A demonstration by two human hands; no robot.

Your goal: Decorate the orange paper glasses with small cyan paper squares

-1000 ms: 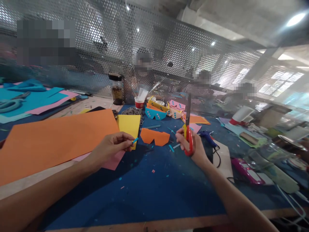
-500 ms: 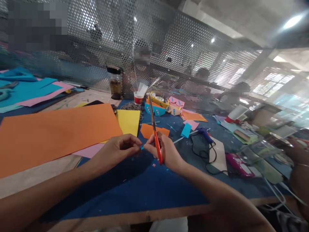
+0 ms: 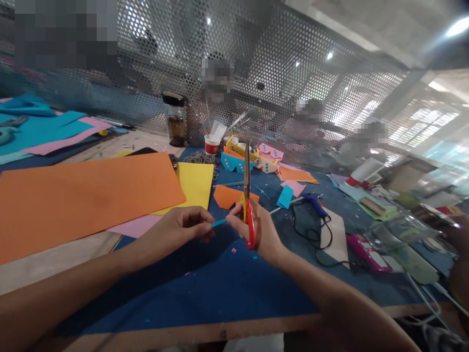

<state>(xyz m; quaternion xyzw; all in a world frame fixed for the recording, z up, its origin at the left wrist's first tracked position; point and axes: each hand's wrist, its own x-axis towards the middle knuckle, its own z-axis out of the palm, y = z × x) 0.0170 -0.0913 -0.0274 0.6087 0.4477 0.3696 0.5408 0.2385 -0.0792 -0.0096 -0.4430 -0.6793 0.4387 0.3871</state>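
A narrow blue paper strip (image 3: pixel 220 222) stretches between my two hands above the blue table mat. My left hand (image 3: pixel 186 226) pinches its left end between thumb and fingers. The fingertips of my right hand (image 3: pixel 258 227) hold the other end. That same hand also carries red-handled scissors (image 3: pixel 247 181), blades pointing up and away from me. Just beyond my hands lies an orange paper piece (image 3: pixel 229 196). Tiny paper scraps (image 3: pixel 233 250) are scattered on the mat beneath.
Large orange paper (image 3: pixel 88 200) and yellow paper (image 3: pixel 194 186) lie left. Decorated paper pieces (image 3: pixel 234 165), a paper cup (image 3: pixel 211 145) and a jar (image 3: pixel 176 122) stand behind. Rightward are a blue glue gun (image 3: pixel 315 205) with a looped cable and another person's hand (image 3: pixel 459 234).
My hands have moved slightly apart, so more of the blue strip shows between them. The scissors have turned more upright and shifted right with my right hand.
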